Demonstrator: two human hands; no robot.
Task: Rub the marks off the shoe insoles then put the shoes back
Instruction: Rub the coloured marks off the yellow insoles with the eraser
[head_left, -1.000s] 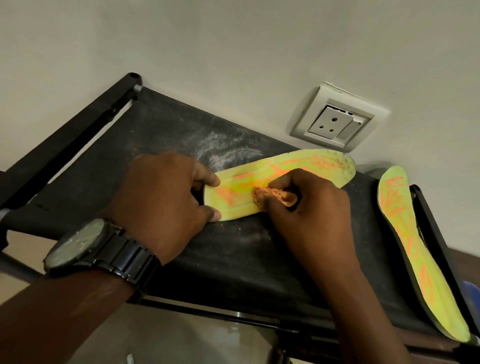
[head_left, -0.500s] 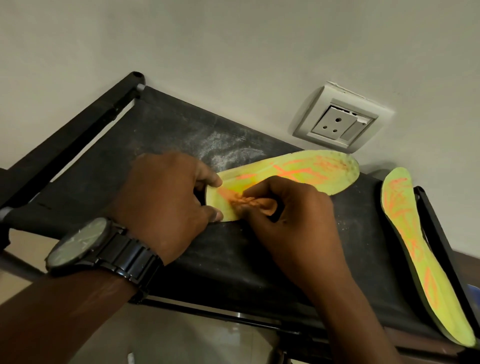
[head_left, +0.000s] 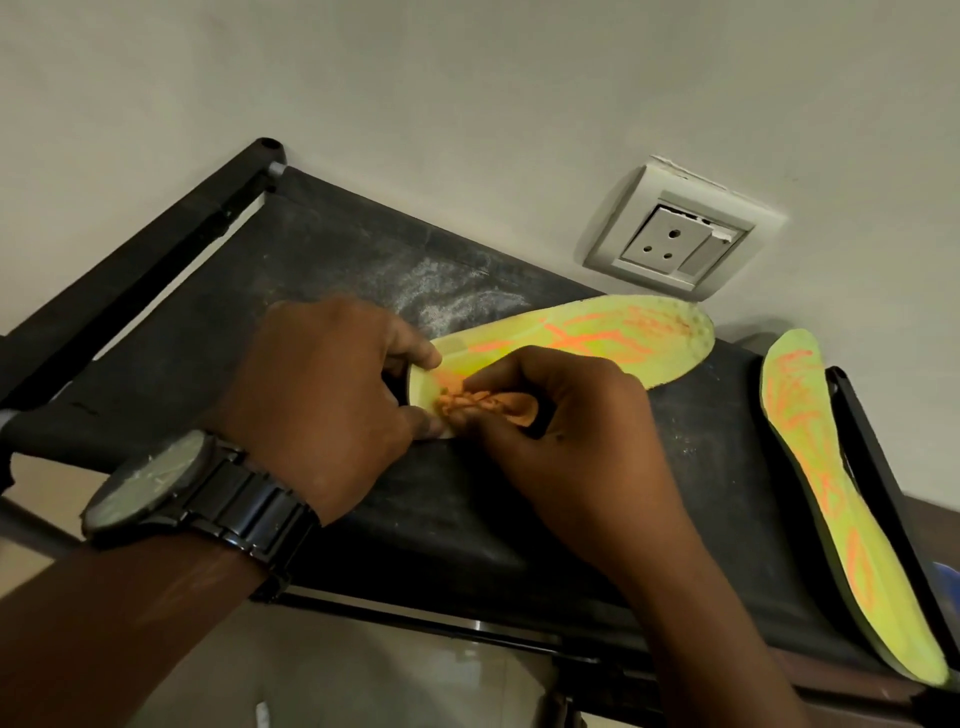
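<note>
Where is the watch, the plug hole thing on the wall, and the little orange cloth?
Black metal wristwatch (head_left: 150, 491), head view, on its dark round face.
White wall socket (head_left: 670, 244), head view, on the square face with three holes.
Small crumpled orange cloth (head_left: 498, 408), head view, on the bunched fold showing under the right hand's fingers.

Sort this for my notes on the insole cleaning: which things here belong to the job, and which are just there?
In the job:
- insole being rubbed
- second insole, marks still on it
- orange cloth in the right hand
- left hand holding the insole down
- black rack under them

Just there:
- wall socket
- wristwatch
</note>
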